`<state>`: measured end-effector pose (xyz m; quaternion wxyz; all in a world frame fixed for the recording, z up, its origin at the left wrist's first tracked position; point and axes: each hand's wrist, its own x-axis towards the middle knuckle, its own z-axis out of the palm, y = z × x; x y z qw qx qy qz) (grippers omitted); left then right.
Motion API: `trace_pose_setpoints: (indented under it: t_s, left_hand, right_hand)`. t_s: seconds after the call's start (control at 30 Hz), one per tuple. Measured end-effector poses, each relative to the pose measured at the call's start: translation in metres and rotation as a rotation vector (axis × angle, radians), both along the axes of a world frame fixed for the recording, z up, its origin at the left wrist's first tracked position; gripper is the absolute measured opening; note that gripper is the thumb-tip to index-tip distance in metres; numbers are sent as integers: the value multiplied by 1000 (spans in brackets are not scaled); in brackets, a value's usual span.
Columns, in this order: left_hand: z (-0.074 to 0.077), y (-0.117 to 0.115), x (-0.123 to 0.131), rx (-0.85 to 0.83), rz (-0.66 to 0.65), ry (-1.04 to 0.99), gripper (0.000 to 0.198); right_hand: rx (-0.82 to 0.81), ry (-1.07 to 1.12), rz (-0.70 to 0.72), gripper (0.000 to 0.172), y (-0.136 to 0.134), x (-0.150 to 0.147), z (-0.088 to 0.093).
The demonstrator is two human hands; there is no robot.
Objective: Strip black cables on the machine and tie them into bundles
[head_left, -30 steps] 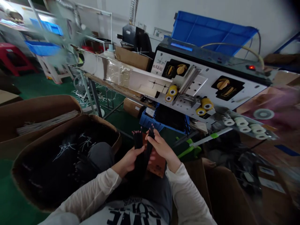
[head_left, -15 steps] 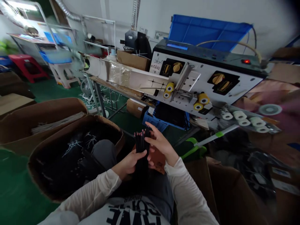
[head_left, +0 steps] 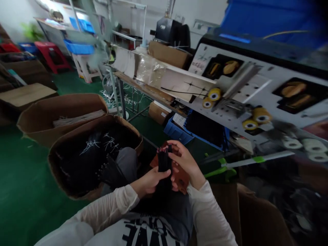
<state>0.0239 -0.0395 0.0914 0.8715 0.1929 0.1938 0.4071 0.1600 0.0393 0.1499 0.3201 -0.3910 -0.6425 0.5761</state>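
Through the head camera I see, just below the centre, a slim upright bundle of thin black cables with pinkish-copper tips [head_left: 163,164]. The bare left hand [head_left: 151,180], at the bundle's 8 o'clock, is closed on it, thumb laid across the front. The bare right hand [head_left: 188,164], at its 3 o'clock, curls thumb and forefinger close about its upper right edge; I cannot tell whether they pinch any strands. Below and behind, towards 4 o'clock, shows a flat reddish-brown sheet [head_left: 183,179]. My main worry is slippage: should the left thumb slacken while the right fingers press sideways, outer strands could slide out and drop onto the dark grey trousers [head_left: 128,162], where black hardly shows. Uneven pressure on the tips could also leave their ends out of line, or bend them. At 9 o'clock, another fan of black cables [head_left: 110,172] lies against the knee, beside an open brown cardboard box [head_left: 133,132] holding more black cables and white ties [head_left: 89,145]; a knock from that knee could, I judge, spill or tangle that fan.
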Motion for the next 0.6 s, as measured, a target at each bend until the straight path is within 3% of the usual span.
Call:
trace_pose_setpoints:
  t_s: [0.13, 0.23, 0.33, 0.5, 0.6]
  left_hand:
    - [-14, 9, 2, -21, -7, -133, 34]
    - [-29, 18, -2, -107, -19, -250, 31]
    - [-45, 30, -11, -199, 15, -289, 29]
    - [-72, 63, -36, -324, 148, -310, 26]
    - [-90, 83, -50, -433, 255, -335, 23]
  right_hand:
    - [-87, -44, -12, 47, 17, 3, -25]
    - [-159, -157, -132, 49, 52, 5, -64]
    - [-212, -391, -154, 43, 106, -5, -119]
    - [-307, -1023, 40, 31, 219, -49, -217]
    - [-349, -1194, 62, 18, 280, -74, -271]
